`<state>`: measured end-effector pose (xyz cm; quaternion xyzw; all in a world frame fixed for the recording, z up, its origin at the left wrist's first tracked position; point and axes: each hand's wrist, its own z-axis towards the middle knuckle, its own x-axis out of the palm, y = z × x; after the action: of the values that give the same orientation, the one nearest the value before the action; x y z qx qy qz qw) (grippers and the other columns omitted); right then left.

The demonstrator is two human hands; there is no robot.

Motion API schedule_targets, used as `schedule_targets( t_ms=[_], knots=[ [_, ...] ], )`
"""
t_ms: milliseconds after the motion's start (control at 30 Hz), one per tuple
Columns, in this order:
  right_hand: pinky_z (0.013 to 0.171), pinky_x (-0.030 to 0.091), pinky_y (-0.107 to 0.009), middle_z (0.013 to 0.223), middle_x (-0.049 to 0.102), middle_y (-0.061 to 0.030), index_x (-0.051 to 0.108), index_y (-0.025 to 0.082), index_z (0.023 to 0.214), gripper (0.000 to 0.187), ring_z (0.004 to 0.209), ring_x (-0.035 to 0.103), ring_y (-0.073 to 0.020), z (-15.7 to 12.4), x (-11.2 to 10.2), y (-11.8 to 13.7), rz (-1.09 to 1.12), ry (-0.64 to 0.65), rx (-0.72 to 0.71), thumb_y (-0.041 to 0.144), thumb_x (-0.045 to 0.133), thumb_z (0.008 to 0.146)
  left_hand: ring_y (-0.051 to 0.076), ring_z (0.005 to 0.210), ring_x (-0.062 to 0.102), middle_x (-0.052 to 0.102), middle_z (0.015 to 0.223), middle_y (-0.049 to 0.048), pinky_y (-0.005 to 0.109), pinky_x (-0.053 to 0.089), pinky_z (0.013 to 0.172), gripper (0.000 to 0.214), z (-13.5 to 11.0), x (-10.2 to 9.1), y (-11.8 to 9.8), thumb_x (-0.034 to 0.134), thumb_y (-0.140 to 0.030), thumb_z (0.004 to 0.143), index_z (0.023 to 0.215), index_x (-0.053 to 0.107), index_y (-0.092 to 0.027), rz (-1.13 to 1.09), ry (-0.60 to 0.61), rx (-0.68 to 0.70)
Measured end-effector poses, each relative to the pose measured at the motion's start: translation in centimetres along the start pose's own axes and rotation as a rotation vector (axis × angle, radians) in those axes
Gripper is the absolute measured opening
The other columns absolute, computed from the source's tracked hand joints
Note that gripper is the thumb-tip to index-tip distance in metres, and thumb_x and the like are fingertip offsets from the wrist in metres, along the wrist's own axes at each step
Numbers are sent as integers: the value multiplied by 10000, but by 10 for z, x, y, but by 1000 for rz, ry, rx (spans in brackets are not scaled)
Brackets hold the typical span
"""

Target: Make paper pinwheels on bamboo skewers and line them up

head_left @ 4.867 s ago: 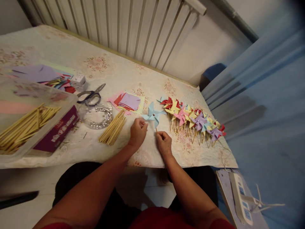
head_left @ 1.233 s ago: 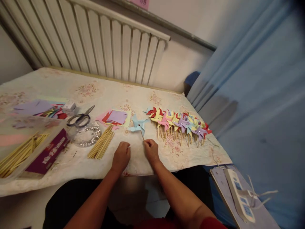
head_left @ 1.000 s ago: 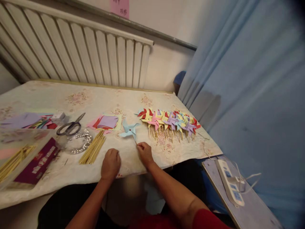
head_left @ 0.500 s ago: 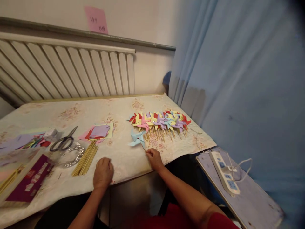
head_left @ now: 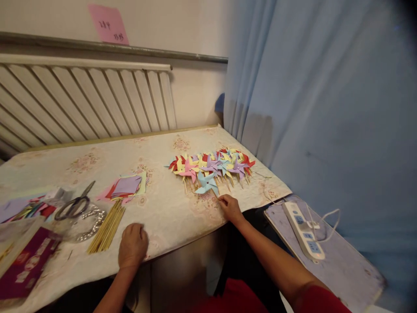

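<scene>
My right hand (head_left: 231,209) pinches the stick of a light blue paper pinwheel (head_left: 203,187). That pinwheel lies at the front of a row of finished pinwheels (head_left: 211,163) in red, yellow, pink, purple and blue, overlapping their sticks. My left hand (head_left: 133,245) rests at the table's front edge with its fingers curled in, and nothing shows in it. Left of it lies a bundle of thin wooden sticks (head_left: 107,228). Behind the sticks is a stack of coloured paper squares (head_left: 127,186).
Scissors (head_left: 74,204), a clear container of metal pins (head_left: 93,224), paper pieces (head_left: 19,208) and a purple box (head_left: 29,261) occupy the left of the floral tablecloth (head_left: 169,217). A power strip (head_left: 304,230) lies on a lower board at right, beside a blue curtain (head_left: 325,108).
My right hand has carried the blue pinwheel rightward, up against the front of the row. My left hand stays resting on the table. The camera view has shifted slightly.
</scene>
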<state>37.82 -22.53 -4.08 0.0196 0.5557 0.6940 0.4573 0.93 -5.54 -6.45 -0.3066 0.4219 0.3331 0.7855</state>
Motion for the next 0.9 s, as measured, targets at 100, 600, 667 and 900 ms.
schedule_targets(
  t_ms=[100,600,667,900],
  knots=[
    [681,443,-306,726,660,-39,661,209,730,149,678,584,-186,3,-18,-15,-52,-53,14,233,521,776,287,979,557,591,947,119,438,455,954,168,1,-1,-1,414,-216,858,900,574,-186,-14,8,-10],
    [678,432,-323,679,653,-48,660,209,717,209,667,572,-212,14,-29,-56,-132,-291,297,344,501,718,291,972,554,583,948,118,432,451,964,159,1,0,0,409,-220,866,908,559,-189,-10,-12,10],
    [655,428,-314,649,645,-39,660,211,709,208,647,567,-209,17,-29,-59,-114,-298,312,344,502,714,290,978,554,581,950,115,433,447,970,155,1,0,0,415,-219,861,909,559,-192,-12,-14,7],
    [684,430,-297,677,668,-39,673,199,709,208,681,583,-200,29,-23,-65,-141,-289,334,326,508,711,286,964,545,587,935,122,430,449,953,178,1,2,1,407,-228,868,906,571,-172,17,-4,9]
  ],
)
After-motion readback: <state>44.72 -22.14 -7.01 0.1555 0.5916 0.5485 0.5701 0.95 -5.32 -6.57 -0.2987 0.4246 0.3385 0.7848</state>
